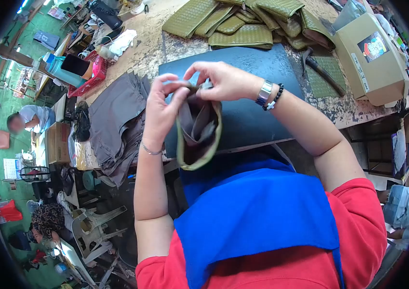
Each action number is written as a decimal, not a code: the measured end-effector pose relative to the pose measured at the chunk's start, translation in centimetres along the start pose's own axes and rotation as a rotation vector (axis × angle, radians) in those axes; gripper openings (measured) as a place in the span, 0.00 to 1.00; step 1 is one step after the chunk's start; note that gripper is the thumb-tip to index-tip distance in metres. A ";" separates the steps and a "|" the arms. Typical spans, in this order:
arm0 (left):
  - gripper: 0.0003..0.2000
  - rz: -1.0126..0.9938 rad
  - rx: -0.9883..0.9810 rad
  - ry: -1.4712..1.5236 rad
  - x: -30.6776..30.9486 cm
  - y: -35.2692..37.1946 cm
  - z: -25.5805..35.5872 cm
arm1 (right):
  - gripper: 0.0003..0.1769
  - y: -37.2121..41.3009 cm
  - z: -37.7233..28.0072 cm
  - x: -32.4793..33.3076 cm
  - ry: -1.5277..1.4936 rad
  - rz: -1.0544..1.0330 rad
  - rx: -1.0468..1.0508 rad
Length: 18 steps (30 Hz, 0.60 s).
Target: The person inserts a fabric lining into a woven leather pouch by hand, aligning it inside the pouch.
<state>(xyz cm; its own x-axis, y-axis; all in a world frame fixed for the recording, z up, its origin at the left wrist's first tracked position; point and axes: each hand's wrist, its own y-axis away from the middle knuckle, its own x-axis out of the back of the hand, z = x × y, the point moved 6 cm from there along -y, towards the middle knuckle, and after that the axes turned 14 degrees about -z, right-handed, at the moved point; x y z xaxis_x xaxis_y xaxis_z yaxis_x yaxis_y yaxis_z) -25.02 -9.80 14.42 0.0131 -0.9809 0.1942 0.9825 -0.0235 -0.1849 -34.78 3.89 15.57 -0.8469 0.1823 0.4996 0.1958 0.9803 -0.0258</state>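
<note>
Left hand (162, 111) and right hand (226, 81) both pinch the olive pouch (197, 153) over the dark mat (252, 115); we judge its grey lining (198, 124) half fitted, finished pouches (243, 33) stacked behind, spare linings (115, 120) waiting

A red short-sleeved shirt (358, 226) covers the shoulders, with a bright blue cloth (257, 216) (apron or towel, hard to tell) draped over the chest. The right hand (226, 79) has a silver metal-link watch (264, 93) and a black bead bracelet (275, 98) at its wrist. The left hand (161, 113) has a thin silver chain (150, 150).
</note>
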 end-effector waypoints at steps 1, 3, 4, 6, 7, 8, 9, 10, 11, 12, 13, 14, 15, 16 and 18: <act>0.22 0.024 -0.027 0.055 0.8 0.3 0.0 | 0.22 0.3 -0.1 0.9 0.020 0.063 -0.031; 0.27 0.123 0.075 0.120 2.1 2.1 1.1 | 0.24 1.9 0.1 2.8 0.017 0.210 -0.165; 0.37 0.104 0.143 0.104 2.6 3.2 0.4 | 0.25 2.7 0.7 3.0 -0.094 0.209 -0.225; 0.39 0.165 0.186 -0.011 2.1 4.7 -0.2 | 0.27 4.3 1.0 2.8 -0.258 0.195 -0.295; 0.40 0.197 0.212 -0.066 1.7 5.3 -0.8 | 0.28 5.1 0.7 2.0 -0.313 0.178 -0.308; 0.43 0.191 0.316 0.014 0.7 5.7 -1.6 | 0.31 5.8 0.4 0.9 -0.402 0.170 -0.286; 0.43 0.184 0.298 0.030 -0.9 5.7 -1.4 | 0.33 6.5 -0.4 -0.3 -0.398 0.146 -0.274; 0.41 0.175 0.178 0.026 -1.9 5.2 -0.9 | 0.34 7.0 -0.9 -1.6 -0.410 0.144 -0.243; 0.40 0.167 0.057 0.021 -2.6 4.8 -0.4 | 0.35 7.5 -1.3 -2.9 -0.423 0.142 -0.212; 0.36 0.173 0.016 0.029 -2.8 4.6 -0.8 | 0.36 8.0 -2.1 -3.7 -0.343 0.090 -0.250; 0.35 0.154 0.026 0.013 -2.9 4.3 -1.1 | 0.38 8.4 -2.9 -4.0 -0.259 0.037 -0.283; 0.34 0.136 0.035 -0.004 -2.9 4.1 -1.3 | 0.36 8.6 -3.5 -3.6 -0.046 0.024 -0.311; 0.32 0.118 0.047 -0.022 -3.0 4.1 -1.4 | 0.33 8.4 -4.2 -2.9 0.144 0.100 -0.243; 0.30 0.115 0.069 -0.048 -2.9 4.1 -1.4 | 0.30 8.0 -4.9 -2.0 0.334 0.175 -0.169; 0.30 0.115 0.083 -0.109 -2.5 4.0 -1.4 | 0.20 6.6 -6.4 -0.5 0.511 0.271 -0.032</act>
<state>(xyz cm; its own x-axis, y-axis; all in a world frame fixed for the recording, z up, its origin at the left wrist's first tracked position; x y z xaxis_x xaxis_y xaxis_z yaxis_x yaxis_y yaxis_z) -21.39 -7.73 11.86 0.1416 -0.9493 0.2808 0.9853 0.1076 -0.1329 -29.95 9.75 20.69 -0.4192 0.3589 0.8340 0.3944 0.8993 -0.1888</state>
